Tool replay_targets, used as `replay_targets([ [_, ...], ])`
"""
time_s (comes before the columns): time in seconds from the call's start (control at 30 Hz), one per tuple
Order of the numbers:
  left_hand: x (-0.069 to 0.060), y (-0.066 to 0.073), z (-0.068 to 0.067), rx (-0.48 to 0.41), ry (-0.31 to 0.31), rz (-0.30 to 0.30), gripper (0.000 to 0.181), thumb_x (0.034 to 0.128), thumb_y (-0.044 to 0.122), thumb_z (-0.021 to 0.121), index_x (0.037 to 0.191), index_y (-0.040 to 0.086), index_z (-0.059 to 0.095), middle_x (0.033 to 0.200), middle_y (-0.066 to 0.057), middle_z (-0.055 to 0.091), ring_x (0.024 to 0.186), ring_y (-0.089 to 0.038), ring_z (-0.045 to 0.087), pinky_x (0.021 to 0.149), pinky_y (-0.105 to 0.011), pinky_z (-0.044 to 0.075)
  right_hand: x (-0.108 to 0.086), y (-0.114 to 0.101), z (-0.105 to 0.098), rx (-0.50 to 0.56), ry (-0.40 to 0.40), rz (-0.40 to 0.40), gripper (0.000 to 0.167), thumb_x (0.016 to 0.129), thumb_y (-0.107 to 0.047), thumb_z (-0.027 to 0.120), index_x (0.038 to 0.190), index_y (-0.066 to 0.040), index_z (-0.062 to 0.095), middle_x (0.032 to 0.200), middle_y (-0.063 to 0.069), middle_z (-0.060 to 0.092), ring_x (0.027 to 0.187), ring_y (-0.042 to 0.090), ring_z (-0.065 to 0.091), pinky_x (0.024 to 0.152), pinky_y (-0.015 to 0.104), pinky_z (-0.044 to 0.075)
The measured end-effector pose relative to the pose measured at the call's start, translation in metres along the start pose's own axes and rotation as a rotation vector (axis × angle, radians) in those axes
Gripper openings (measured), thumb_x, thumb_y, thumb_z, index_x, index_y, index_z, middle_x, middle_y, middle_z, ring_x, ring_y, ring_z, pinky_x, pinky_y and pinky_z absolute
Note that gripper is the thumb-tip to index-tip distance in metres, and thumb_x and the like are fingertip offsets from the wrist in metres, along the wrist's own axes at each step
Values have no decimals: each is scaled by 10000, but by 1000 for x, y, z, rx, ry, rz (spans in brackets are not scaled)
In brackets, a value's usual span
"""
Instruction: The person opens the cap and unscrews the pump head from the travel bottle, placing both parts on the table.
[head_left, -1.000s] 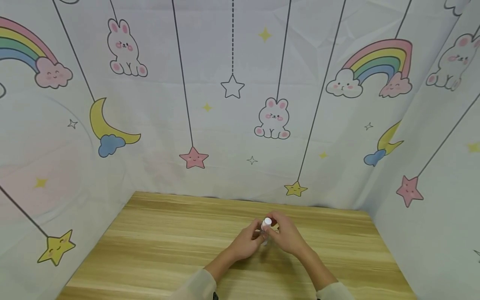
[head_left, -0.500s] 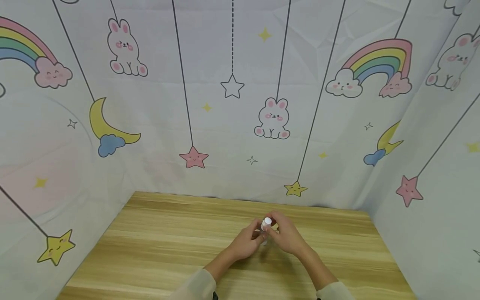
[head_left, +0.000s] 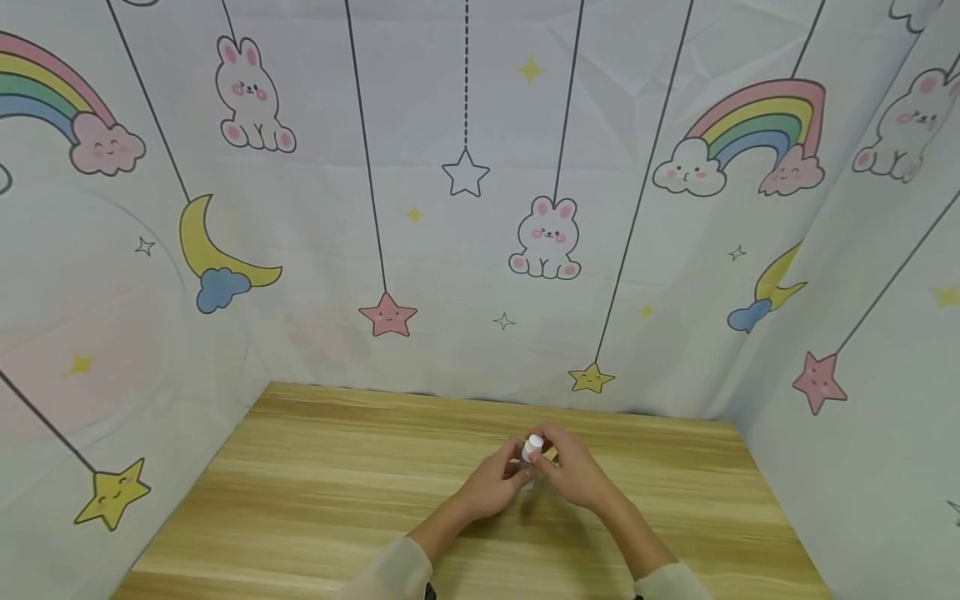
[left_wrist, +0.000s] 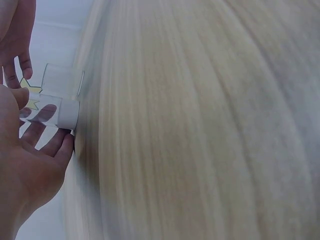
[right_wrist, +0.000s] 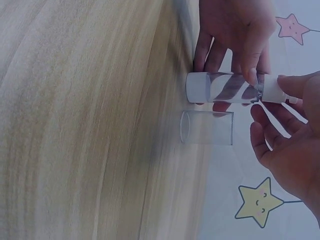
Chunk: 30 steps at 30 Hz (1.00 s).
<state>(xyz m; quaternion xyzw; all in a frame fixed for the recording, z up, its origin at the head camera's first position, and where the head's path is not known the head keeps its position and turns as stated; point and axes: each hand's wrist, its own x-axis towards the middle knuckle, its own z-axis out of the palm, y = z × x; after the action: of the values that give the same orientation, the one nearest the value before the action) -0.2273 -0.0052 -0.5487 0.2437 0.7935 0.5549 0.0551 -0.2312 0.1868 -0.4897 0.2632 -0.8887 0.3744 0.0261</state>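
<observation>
A clear pump bottle (right_wrist: pixel 222 88) with a white base and a white pump collar (right_wrist: pixel 273 89) is held upright at the table, its base at or very near the wood. Around its clear body curl the fingers and thumb of my left hand (head_left: pixel 487 486). My right hand (head_left: pixel 576 469) pinches the white top part between thumb and fingers. In the head view only the bottle's white top (head_left: pixel 535 442) shows well; hands hide much of the body. Right beside the bottle, a clear cylindrical cap (right_wrist: pixel 209 128) stands on the table, apart from both hands.
The wood-grain table (head_left: pixel 360 467) runs back to a pale fabric backdrop (head_left: pixel 450 250) printed with rabbits, stars and rainbows. The fabric also closes in the left and right sides.
Hardly anything differs. Both hands keep the same place and hold on the bottle, with at most a very slight shift of its white top.
</observation>
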Motion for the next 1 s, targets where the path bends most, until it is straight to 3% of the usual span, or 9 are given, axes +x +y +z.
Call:
replay_targets([
  [0.23, 1, -2, 0, -1, 1, 2, 165, 1127, 243, 535, 1290, 218, 521, 1372, 3, 624, 1264, -298, 673, 989, -425, 565, -1, 0, 1, 21, 10, 9, 246, 1046, -86, 676, 1289, -60, 648, 1140, -6, 660, 1060, 210, 627, 779, 300, 537],
  [0.5, -1, 1, -1, -11, -18, 4, 192, 1138, 286, 517, 1319, 221, 516, 1385, -10, 627, 1262, -269, 674, 995, -423, 560, 0, 0, 3, 50, 33, 37, 305, 1026, -190, 730, 1287, -51, 657, 1101, -24, 664, 1050, 216, 601, 793, 329, 524],
  [0.77, -1, -2, -1, -7, -28, -7, 224, 1141, 302, 512, 1349, 222, 503, 1460, -40, 600, 1330, -302, 631, 1061, -473, 538, 0, -2, 6, 47, 84, 107, 273, 991, -324, 784, 1172, -167, 655, 1040, -83, 647, 1010, 190, 607, 864, 391, 510],
  [1.0, -2, 1, -1, -26, -17, -5, 184, 1136, 242, 526, 1318, 223, 515, 1424, -26, 612, 1317, -320, 639, 1036, -454, 550, 1, -2, 8, 33, 122, 111, 222, 971, -267, 810, 1072, -193, 626, 975, -78, 625, 971, 209, 614, 832, 385, 508],
])
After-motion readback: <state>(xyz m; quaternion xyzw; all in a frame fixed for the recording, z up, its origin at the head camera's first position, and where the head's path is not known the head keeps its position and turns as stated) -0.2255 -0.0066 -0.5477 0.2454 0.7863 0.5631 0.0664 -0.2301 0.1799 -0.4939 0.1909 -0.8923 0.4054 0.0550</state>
